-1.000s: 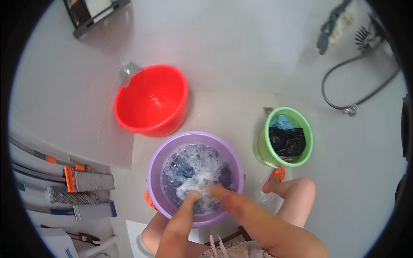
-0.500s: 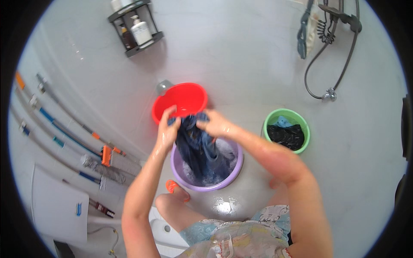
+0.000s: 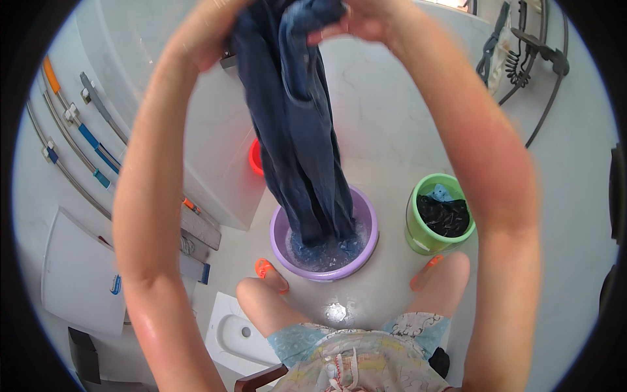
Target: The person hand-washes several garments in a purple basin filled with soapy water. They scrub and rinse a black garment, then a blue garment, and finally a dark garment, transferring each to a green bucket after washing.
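A pair of wet dark blue jeans [image 3: 287,124] hangs from both my raised hands at the top of the view. The lower ends of its legs dip into sudsy water in a purple basin [image 3: 370,245] on the floor. My left hand [image 3: 212,32] is closed on the upper left part of the jeans, its fingers partly out of the picture. On the other side, my right hand [image 3: 366,23] grips the bunched upper edge.
Behind the jeans, a red basin [image 3: 255,157] is mostly hidden. A green bucket [image 3: 418,228] holding black and light blue cloth stands to the right. Mops and poles [image 3: 98,144] lean at left, near a squat toilet [image 3: 228,330]. A shower hose [image 3: 547,108] hangs at upper right.
Both hands have risen high with the jeans, which now hang stretched out instead of bunched over the purple basin. The red basin has become mostly covered by them.
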Available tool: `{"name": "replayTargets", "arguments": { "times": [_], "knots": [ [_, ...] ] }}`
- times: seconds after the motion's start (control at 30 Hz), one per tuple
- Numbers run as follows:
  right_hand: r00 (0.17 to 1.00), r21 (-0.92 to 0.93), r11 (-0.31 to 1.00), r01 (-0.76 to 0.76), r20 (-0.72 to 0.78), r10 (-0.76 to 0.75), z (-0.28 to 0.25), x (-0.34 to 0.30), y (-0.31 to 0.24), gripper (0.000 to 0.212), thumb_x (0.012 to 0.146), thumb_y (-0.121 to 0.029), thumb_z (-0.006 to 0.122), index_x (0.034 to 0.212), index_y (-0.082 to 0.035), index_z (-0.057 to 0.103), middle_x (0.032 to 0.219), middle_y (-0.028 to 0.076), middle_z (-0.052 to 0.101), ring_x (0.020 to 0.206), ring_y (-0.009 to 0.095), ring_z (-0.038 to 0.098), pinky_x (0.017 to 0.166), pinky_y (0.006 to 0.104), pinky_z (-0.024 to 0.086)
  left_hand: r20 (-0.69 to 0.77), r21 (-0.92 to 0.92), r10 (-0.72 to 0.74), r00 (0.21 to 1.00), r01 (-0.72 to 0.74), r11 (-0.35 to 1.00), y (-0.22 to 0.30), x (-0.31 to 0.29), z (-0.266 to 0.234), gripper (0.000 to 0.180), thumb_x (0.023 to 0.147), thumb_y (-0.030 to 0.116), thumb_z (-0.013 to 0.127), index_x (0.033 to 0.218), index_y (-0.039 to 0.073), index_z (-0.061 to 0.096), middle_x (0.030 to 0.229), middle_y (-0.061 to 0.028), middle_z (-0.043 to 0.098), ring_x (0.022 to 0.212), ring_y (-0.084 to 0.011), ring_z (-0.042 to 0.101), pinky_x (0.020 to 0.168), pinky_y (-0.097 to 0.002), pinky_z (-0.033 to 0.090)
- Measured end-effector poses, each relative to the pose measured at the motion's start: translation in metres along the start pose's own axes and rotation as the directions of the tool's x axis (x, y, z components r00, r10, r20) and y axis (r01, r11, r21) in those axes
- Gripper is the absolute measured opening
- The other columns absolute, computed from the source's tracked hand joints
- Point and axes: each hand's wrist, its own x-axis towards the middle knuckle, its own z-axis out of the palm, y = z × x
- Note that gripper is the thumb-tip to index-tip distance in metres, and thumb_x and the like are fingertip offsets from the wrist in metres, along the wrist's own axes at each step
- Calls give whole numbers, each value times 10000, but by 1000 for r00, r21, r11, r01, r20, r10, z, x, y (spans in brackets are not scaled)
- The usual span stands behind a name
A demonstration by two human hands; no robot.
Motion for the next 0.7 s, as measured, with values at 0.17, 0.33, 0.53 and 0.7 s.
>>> {"name": "replayTargets", "arguments": {
  "times": [0.17, 0.33, 0.53, 0.7],
  "knots": [
    [883, 240, 875, -421, 328, 335, 21, -35, 157, 657, 859, -622, 547, 1271, -110, 521, 1276, 62, 536, 1160, 175, 524, 917, 363, 487, 48, 443, 0, 999, -21, 896, -157, -96, 70, 1286, 551, 459, 865, 1501, 77, 88, 1253, -289, 398, 1163, -431, 483, 1011, -455, 409],
    [568, -372, 612, -697, 233, 789, 49, -121, 372, 915, 703, -694, 655, 1225, 47, 527, 1104, 204, 618, 974, 210, 610, 792, 366, 498, -46, 426, -333, 942, 320, 846, -345, -234, 137, 1129, 594, 293, 843, 1496, 154, 178, 1105, -255, 500, 1055, -428, 537, 875, -480, 473],
    [433, -699, 435, -568, 196, 880, 96, -241, 537, 1077, 612, -575, 739, 1432, -17, 318, 1386, 308, 398, 1320, 418, 365, 1093, 418, 317, -31, 697, -809, 587, 593, 403, -480, -371, 191, 840, 601, 194, 786, 1353, 195, 413, 1136, -210, 521, 1067, -402, 557, 918, -482, 433],
    [233, -728, 349, -590, 260, 937, 120, -267, 580, 891, 645, -463, 760, 1380, -80, 431, 1333, 223, 504, 1247, 375, 466, 1044, 400, 382, 93, 823, -880, 465, 462, 331, -535, -417, 214, 642, 690, 264, 714, 1276, 123, 492, 1211, -203, 549, 1132, -372, 547, 929, -525, 424]
  ]
}}
